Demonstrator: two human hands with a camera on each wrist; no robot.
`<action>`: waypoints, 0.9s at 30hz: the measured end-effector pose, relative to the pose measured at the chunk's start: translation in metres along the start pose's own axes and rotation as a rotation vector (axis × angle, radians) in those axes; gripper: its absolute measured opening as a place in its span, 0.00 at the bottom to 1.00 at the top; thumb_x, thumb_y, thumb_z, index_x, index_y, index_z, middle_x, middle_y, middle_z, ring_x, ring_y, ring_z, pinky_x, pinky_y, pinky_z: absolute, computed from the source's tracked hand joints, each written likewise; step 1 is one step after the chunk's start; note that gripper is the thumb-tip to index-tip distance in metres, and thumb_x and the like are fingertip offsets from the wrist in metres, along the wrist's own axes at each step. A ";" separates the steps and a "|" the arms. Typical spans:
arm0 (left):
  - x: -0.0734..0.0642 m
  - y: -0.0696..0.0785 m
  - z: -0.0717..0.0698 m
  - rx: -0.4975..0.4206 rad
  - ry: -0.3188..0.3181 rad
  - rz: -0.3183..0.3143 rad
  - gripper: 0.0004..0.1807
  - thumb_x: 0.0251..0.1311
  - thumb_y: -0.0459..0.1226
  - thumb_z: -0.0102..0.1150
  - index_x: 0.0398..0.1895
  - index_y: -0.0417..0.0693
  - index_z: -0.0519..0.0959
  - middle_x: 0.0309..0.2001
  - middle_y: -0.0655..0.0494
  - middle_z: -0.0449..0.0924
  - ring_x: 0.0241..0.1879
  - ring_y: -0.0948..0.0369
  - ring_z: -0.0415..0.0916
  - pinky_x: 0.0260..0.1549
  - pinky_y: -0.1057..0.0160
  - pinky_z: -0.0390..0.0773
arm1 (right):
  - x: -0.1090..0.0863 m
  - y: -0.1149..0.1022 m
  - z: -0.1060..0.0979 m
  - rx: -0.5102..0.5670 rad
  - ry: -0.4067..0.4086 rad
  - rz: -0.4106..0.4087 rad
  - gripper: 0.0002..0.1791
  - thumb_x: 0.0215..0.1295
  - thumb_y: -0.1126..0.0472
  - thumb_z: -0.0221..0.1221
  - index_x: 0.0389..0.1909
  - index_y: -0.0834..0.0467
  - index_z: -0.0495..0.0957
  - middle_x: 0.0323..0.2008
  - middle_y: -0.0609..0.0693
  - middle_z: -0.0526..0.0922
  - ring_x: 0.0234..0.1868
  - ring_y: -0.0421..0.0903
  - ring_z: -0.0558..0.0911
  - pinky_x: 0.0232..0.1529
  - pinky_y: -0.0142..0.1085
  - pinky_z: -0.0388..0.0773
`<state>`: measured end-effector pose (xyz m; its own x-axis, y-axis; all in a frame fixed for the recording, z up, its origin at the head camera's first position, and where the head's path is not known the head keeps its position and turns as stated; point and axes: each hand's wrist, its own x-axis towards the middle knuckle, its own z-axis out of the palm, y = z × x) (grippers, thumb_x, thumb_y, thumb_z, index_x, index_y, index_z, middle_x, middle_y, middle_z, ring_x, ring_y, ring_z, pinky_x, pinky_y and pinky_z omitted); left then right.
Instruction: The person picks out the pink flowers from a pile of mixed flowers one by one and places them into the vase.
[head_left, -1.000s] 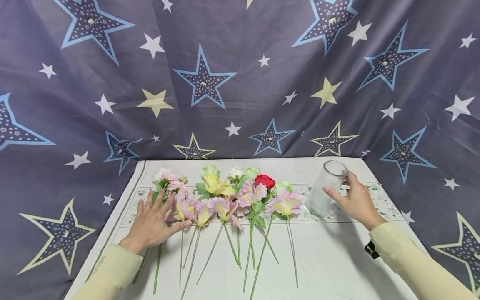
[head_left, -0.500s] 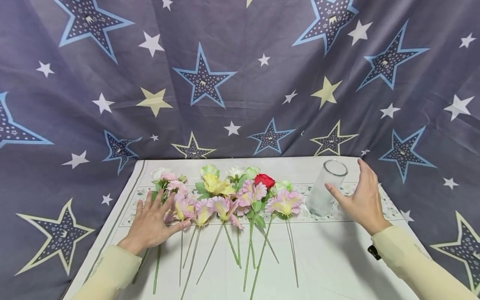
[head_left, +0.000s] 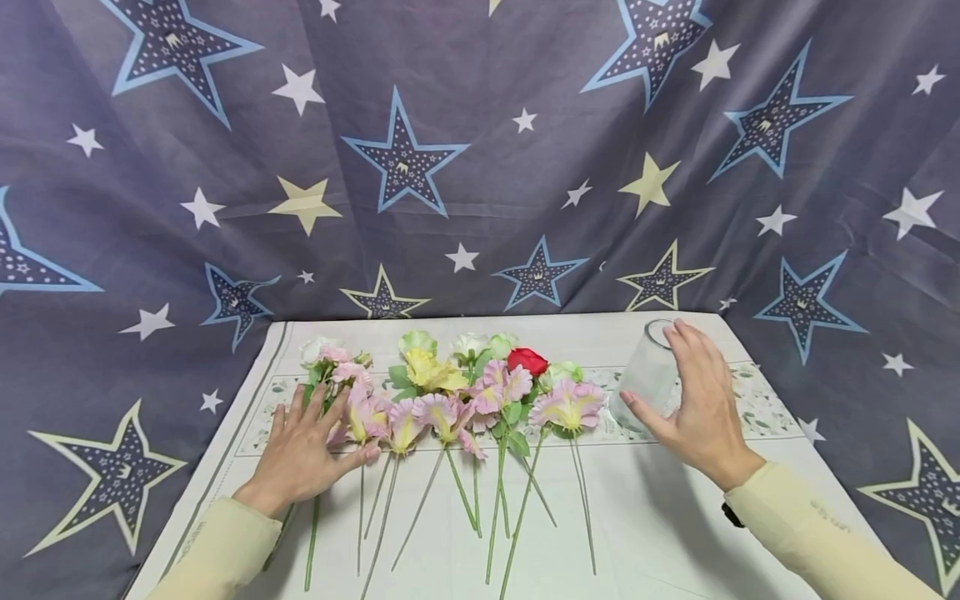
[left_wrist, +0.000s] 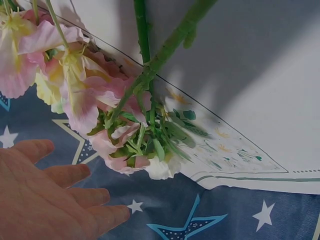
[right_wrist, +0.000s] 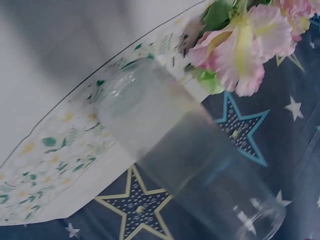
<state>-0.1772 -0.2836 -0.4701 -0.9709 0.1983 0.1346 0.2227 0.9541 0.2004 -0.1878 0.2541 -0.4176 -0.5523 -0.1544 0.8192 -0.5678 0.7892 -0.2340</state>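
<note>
Flowers (head_left: 442, 417) lie with stems (head_left: 312, 542) near, presumably for easy reach; left hand (head_left: 300, 462) spreads at their left end, holding nothing. Right hand (head_left: 701, 408), fingers extended, flanks 1 standing glass vase (head_left: 645, 371) at right; contact unclear.

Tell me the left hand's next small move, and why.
Probably pinch a green stem close to the left hand: its fingers are spread near the pink flowers lying on the table, while the glass vase stands upright by the right hand with no stem visible in it.
</note>
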 end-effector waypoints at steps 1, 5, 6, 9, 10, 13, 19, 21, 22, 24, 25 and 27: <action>-0.001 0.000 0.000 -0.001 0.003 -0.001 0.61 0.56 0.75 0.55 0.83 0.48 0.52 0.80 0.30 0.43 0.77 0.30 0.31 0.71 0.27 0.33 | 0.000 -0.003 0.002 0.008 -0.005 -0.017 0.52 0.60 0.29 0.60 0.71 0.66 0.68 0.70 0.64 0.70 0.70 0.67 0.67 0.73 0.58 0.56; -0.003 -0.001 0.001 -0.006 0.006 0.000 0.60 0.57 0.75 0.55 0.83 0.48 0.52 0.79 0.30 0.44 0.77 0.30 0.31 0.70 0.27 0.34 | -0.008 -0.013 0.011 0.036 -0.057 -0.082 0.50 0.64 0.30 0.58 0.71 0.67 0.68 0.70 0.64 0.71 0.69 0.67 0.68 0.73 0.57 0.58; -0.004 -0.001 0.002 -0.009 0.006 -0.001 0.60 0.57 0.75 0.55 0.83 0.49 0.51 0.79 0.30 0.44 0.77 0.30 0.31 0.71 0.27 0.34 | -0.011 -0.015 0.014 0.041 -0.078 -0.092 0.50 0.65 0.30 0.57 0.71 0.67 0.68 0.70 0.64 0.71 0.69 0.67 0.68 0.73 0.57 0.58; -0.004 0.001 0.004 -0.012 0.008 -0.001 0.60 0.57 0.75 0.55 0.83 0.49 0.51 0.80 0.32 0.45 0.77 0.30 0.31 0.71 0.27 0.34 | -0.022 -0.021 0.021 0.033 -0.172 -0.091 0.50 0.66 0.29 0.57 0.73 0.66 0.66 0.72 0.64 0.69 0.71 0.65 0.67 0.73 0.58 0.58; -0.004 0.002 0.004 -0.013 0.008 0.000 0.60 0.57 0.75 0.55 0.83 0.49 0.52 0.80 0.32 0.44 0.77 0.30 0.31 0.71 0.28 0.34 | -0.025 -0.022 0.023 0.027 -0.209 -0.078 0.51 0.65 0.30 0.58 0.74 0.65 0.65 0.72 0.64 0.68 0.72 0.65 0.66 0.73 0.58 0.57; -0.003 0.005 0.007 -0.016 0.015 0.011 0.60 0.57 0.75 0.55 0.83 0.49 0.53 0.81 0.34 0.44 0.78 0.30 0.32 0.71 0.27 0.35 | -0.034 -0.026 0.027 0.001 -0.312 -0.034 0.53 0.61 0.32 0.64 0.76 0.63 0.62 0.74 0.64 0.65 0.73 0.65 0.64 0.74 0.59 0.55; -0.001 0.011 0.009 -0.041 0.036 0.031 0.60 0.58 0.73 0.55 0.82 0.44 0.53 0.80 0.34 0.46 0.78 0.31 0.35 0.71 0.28 0.38 | -0.046 -0.028 0.030 -0.053 -0.424 0.008 0.58 0.53 0.33 0.71 0.79 0.59 0.59 0.75 0.65 0.63 0.74 0.66 0.61 0.73 0.61 0.54; -0.002 0.009 0.008 -0.058 0.052 0.014 0.57 0.62 0.70 0.55 0.81 0.40 0.53 0.79 0.32 0.48 0.78 0.31 0.38 0.72 0.29 0.40 | -0.048 -0.029 0.032 -0.063 -0.452 0.010 0.59 0.54 0.31 0.69 0.79 0.58 0.58 0.75 0.65 0.62 0.75 0.65 0.60 0.73 0.61 0.54; -0.002 0.007 0.007 -0.066 0.066 0.002 0.55 0.64 0.67 0.56 0.80 0.37 0.54 0.78 0.30 0.50 0.77 0.31 0.40 0.72 0.30 0.42 | -0.048 -0.030 0.033 -0.066 -0.466 0.012 0.59 0.55 0.30 0.68 0.80 0.57 0.58 0.76 0.65 0.61 0.75 0.65 0.60 0.74 0.61 0.54; -0.004 0.002 0.004 -0.069 0.105 -0.032 0.50 0.67 0.59 0.59 0.77 0.31 0.57 0.75 0.27 0.56 0.75 0.30 0.49 0.72 0.32 0.49 | -0.049 -0.031 0.035 -0.067 -0.482 0.014 0.59 0.55 0.29 0.67 0.80 0.57 0.57 0.76 0.64 0.60 0.75 0.66 0.59 0.74 0.61 0.53; -0.006 0.000 0.002 -0.072 0.116 -0.061 0.47 0.68 0.55 0.60 0.75 0.28 0.59 0.73 0.25 0.59 0.72 0.29 0.54 0.70 0.32 0.53 | -0.049 -0.032 0.036 -0.066 -0.487 0.015 0.60 0.55 0.28 0.67 0.80 0.56 0.57 0.76 0.65 0.60 0.75 0.66 0.59 0.74 0.61 0.53; -0.008 -0.006 -0.003 -0.064 0.137 -0.119 0.42 0.66 0.48 0.61 0.70 0.24 0.63 0.66 0.22 0.66 0.65 0.28 0.64 0.63 0.31 0.64 | -0.049 -0.033 0.038 -0.061 -0.487 0.014 0.60 0.54 0.28 0.68 0.80 0.57 0.57 0.76 0.65 0.60 0.75 0.67 0.59 0.74 0.61 0.53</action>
<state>-0.1704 -0.2915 -0.4693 -0.9704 0.0480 0.2367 0.1163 0.9518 0.2839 -0.1654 0.2135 -0.4694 -0.7891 -0.3917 0.4731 -0.5293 0.8245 -0.2002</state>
